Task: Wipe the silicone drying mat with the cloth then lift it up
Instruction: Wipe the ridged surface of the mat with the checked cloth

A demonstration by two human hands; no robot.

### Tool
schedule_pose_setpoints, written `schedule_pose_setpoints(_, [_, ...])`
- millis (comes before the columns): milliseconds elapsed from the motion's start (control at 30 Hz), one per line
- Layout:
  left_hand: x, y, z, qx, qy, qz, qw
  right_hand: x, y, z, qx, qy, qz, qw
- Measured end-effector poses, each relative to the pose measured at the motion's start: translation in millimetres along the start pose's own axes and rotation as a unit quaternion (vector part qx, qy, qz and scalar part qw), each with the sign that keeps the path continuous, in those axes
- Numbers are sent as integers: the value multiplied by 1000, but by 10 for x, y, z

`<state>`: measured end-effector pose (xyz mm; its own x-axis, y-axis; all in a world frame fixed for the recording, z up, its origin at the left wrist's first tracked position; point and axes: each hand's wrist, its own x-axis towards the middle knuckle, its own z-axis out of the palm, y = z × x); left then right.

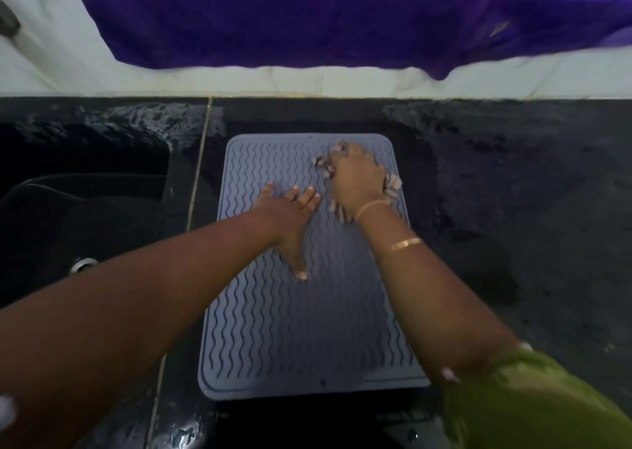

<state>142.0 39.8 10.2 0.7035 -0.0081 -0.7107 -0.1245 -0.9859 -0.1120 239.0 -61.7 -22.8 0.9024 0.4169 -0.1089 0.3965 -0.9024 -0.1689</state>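
A grey-blue silicone drying mat (pixel 290 332) with wavy ridges lies flat on the dark counter, long side running away from me. My left hand (pixel 290 216) presses flat on the mat's upper middle, fingers straight and spread. My right hand (pixel 357 178) grips a bunched pale, patterned cloth (pixel 393 185) and holds it against the mat's far right corner. Most of the cloth is hidden under that hand; only scraps show around it.
A black sink (pixel 78 209) with a metal drain (pixel 83 264) sits left of the mat. The dark counter (pixel 513 209) looks wet in patches. A white wall ledge (pixel 239 82) and purple fabric (pixel 342 21) hang behind.
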Motion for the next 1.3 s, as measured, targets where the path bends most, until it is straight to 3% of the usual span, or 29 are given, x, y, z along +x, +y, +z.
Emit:
schedule_pose_setpoints(133, [-18,0,13,-22,12,7,1000,-903,87,58,-16,-53,-31,998])
schedule_pose_setpoints(333, [21,13,28,-21,10,3,1000,-1883,125,323,-63,77,-30,995])
schedule_pose_setpoints(500, [42,41,32,-32,14,1,999,-1278,158,291,-51,131,-29,990])
schedule_pose_setpoints(667, [67,52,21,-18,8,-10,1000,-776,128,154,-28,79,7,996])
schedule_pose_setpoints(800, [107,57,19,-3,-5,-23,1000,-1393,147,180,-11,28,-37,999])
schedule_pose_setpoints(900, [84,155,-29,25,-20,-40,999,-2068,163,319,-35,102,-36,994])
schedule_pose_setpoints(1100, [39,231,-79,54,-23,-63,996,-2623,200,412,-45,127,-48,990])
schedule_pose_setpoints(1300, [35,313,-104,99,-26,-58,993,-1527,259,338,-61,165,-32,984])
